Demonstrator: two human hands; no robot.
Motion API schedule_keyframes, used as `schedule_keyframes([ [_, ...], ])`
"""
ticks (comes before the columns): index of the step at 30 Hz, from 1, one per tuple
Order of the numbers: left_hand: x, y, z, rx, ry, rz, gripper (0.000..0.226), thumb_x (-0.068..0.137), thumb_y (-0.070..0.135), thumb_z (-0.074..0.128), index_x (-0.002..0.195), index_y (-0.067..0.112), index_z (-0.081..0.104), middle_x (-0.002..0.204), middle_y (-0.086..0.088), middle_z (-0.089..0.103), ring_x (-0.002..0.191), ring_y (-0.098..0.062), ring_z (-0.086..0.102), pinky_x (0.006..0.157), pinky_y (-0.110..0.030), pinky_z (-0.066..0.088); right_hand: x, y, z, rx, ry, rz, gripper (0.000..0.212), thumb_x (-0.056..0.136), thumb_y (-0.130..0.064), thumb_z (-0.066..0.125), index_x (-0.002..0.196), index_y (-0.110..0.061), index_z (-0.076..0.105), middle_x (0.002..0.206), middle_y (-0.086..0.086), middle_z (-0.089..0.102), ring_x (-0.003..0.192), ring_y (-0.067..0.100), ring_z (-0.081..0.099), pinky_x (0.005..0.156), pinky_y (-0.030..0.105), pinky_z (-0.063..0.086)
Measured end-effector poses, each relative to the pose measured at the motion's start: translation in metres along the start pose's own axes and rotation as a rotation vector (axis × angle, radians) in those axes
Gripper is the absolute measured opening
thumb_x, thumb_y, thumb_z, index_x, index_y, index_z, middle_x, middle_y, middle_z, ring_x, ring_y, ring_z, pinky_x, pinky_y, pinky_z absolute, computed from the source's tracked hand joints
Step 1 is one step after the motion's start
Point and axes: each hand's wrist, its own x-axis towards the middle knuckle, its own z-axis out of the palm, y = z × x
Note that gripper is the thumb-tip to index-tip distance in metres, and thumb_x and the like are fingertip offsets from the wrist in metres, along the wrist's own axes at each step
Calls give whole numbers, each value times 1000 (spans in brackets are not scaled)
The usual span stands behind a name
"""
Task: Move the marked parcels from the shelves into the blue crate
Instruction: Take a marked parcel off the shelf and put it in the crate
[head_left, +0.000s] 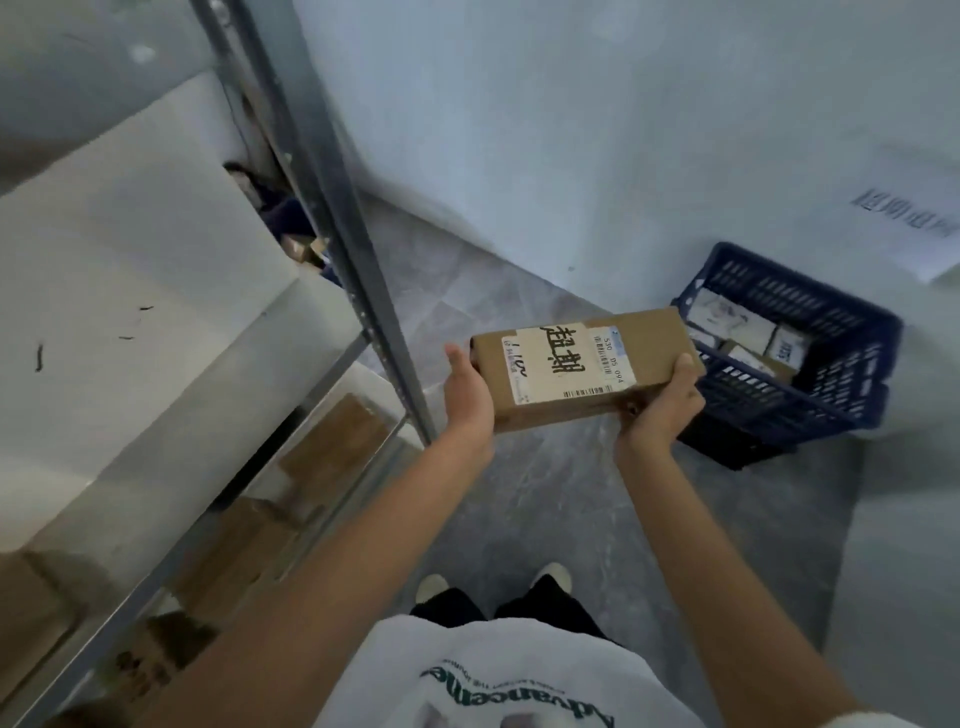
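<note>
A: Both hands clamp the box (582, 366) by its ends, left hand (467, 397) and right hand (662, 408) curled round the edges, out over the floor short of the crate (831, 374). Risk?

B: Smooth cardboard, slick label; a loose hold could let it slip. The slotted plastic crate already holds parcels (737, 327), so it may land crooked or catch the rim

Both hands' fingers are hidden under the parcel (582, 364), and boxes on the lower shelf (291, 499) look blurred.
</note>
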Motion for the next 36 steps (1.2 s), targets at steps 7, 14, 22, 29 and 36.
schedule_keyframes([
  [7, 0, -20, 120, 198, 91, 194, 50, 103, 46, 23, 72, 23, 55, 95, -14, 70, 88, -29, 68, 83, -42, 56, 79, -50, -71, -128, 223, -31, 33, 95, -48, 46, 110, -18, 45, 95, -6, 52, 86, 11, 52, 69, 28, 44],
  [14, 27, -55, 201, 369, 15, 176, 42, 103, 39, 28, 82, 18, 58, 90, -7, 65, 82, -24, 63, 76, -34, 52, 139, -77, -140, -403, 210, -75, 39, 101, -41, 39, 122, -15, 58, 114, 1, 55, 101, 17, 51, 84, 32, 38],
  [22, 60, -80, 288, 536, -229, 141, 47, 104, 35, 23, 108, 9, 61, 90, -6, 68, 79, -15, 64, 55, -19, 45, 212, -93, -168, -429, 276, -21, 36, 102, -39, 39, 123, -17, 58, 112, 0, 53, 104, 16, 48, 89, 32, 38],
  [29, 122, -72, 392, 613, -313, 41, 35, 103, 23, 30, 84, 14, 58, 77, -1, 65, 80, -20, 62, 59, -21, 43, 293, -119, -161, -417, 356, 8, 32, 103, -35, 40, 120, -16, 59, 114, 4, 58, 102, 16, 53, 89, 32, 41],
  [36, 154, -70, 492, 743, -353, 82, 37, 100, 21, 32, 113, 11, 65, 73, 2, 67, 64, -8, 60, 37, -9, 41, 369, -160, -163, -340, 422, 65, 26, 102, -26, 45, 114, -12, 63, 120, 11, 60, 111, 22, 57, 103, 43, 45],
])
